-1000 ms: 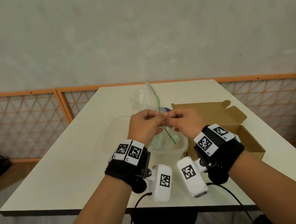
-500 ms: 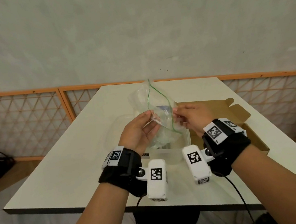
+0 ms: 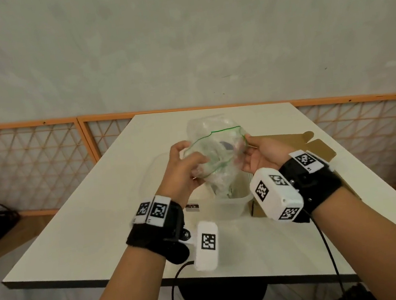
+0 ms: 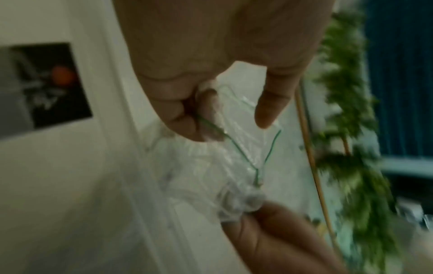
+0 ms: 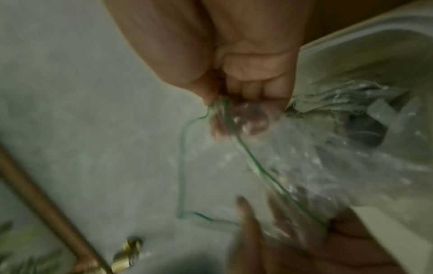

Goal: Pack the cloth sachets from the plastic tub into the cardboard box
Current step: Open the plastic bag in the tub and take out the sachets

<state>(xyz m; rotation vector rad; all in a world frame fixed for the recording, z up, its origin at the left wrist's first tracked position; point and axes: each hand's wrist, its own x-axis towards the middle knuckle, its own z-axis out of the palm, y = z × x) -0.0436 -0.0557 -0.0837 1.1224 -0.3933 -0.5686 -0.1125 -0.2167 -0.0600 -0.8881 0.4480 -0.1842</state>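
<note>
A clear plastic zip bag (image 3: 217, 152) with a green seal line hangs over the translucent plastic tub (image 3: 232, 204), its mouth pulled wide. My left hand (image 3: 184, 166) pinches the bag's near-left lip and my right hand (image 3: 258, 154) pinches the right lip. The left wrist view shows thumb and fingers (image 4: 187, 118) pinched on the rim of the bag (image 4: 211, 166). In the right wrist view, curled fingers (image 5: 253, 87) grip the bag (image 5: 304, 166) at the seal. Pale cloth shapes and a dark patch (image 3: 225, 145) show blurred inside. The open cardboard box (image 3: 317, 149) lies right of the tub.
Tub and box stand on a white table (image 3: 89, 234) whose near edge runs just under my wrists. A clear lid (image 3: 154, 173) lies left of the tub. An orange lattice railing (image 3: 29, 159) runs behind the table, and cables (image 3: 329, 258) hang from my wrists.
My hands were together pinching the sealed top of the bag. They have moved apart, and the green seal has opened from one line into a wide loop.
</note>
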